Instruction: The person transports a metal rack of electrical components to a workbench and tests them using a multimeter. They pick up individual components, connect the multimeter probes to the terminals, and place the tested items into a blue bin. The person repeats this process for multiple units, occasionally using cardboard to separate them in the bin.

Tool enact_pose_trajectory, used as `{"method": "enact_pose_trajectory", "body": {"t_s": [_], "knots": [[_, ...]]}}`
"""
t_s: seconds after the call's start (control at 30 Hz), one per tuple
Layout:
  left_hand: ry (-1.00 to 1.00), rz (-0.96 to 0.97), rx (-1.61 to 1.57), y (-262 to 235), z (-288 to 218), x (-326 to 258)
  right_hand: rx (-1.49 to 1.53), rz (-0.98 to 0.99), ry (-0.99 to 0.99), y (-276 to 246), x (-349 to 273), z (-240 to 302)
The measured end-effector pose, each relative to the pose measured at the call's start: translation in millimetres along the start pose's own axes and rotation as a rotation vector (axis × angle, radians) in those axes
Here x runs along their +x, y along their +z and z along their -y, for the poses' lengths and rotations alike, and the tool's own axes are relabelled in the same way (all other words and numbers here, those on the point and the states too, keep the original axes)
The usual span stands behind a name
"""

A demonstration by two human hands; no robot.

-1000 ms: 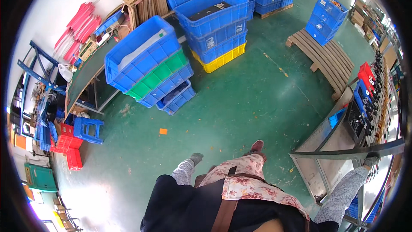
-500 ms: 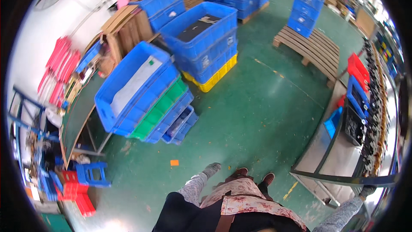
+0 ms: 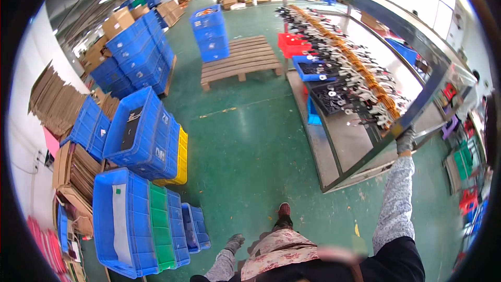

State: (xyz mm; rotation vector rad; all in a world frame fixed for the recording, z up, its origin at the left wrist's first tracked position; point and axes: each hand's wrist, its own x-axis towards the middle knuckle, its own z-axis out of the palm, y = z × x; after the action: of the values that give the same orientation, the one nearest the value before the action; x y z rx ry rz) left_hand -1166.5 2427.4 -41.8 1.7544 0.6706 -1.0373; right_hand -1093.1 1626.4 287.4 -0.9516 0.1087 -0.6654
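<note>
My right hand point(image 3: 405, 140), in a grey glove, is closed round the metal corner of a long rack point(image 3: 355, 157) on my right. Across the rack lies a long row of small black and white parts point(image 3: 334, 62) with an orange-brown band point(image 3: 360, 68) along its middle; I cannot make out what these parts are. My left hand point(image 3: 234, 243), gloved too, hangs low beside my floral apron point(image 3: 284, 248). Its fingers look loosely curled, with nothing visible in them. Nearest to it stand stacked blue crates point(image 3: 194, 230).
On the left stand blue and green crates point(image 3: 162, 224), with a blue stack on a yellow crate point(image 3: 182, 154) behind. Ahead, a wooden pallet point(image 3: 242, 57) carries blue crates point(image 3: 211, 36). Under the parts, the rack holds a red bin point(image 3: 293, 46) and a black tray point(image 3: 326, 99).
My view has turned right and lifted, so the rack now shows largely in front and the crates have shifted left. My right hand stays on the rack's corner; my left hangs lower in view.
</note>
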Motion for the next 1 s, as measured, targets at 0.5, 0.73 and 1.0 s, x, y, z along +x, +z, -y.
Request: {"method": "enact_pose_trajectory", "body": {"t_s": [0.5, 0.73, 1.0], "knots": [[0.914, -0.431, 0.584, -133.6, -79.9, -87.2, -0.008, -0.258, -0.136, 77.3, -148.7, -3.6], [0.64, -1.196, 0.636, -282.3, -120.9, -189.2, -0.027, -0.359, -0.172, 43.2, -232.5, 23.0], [0.395, -0.825, 0.606, -325.6, -53.1, -144.2, -0.098, -0.312, -0.285, -11.1, -397.3, 87.0]]}}
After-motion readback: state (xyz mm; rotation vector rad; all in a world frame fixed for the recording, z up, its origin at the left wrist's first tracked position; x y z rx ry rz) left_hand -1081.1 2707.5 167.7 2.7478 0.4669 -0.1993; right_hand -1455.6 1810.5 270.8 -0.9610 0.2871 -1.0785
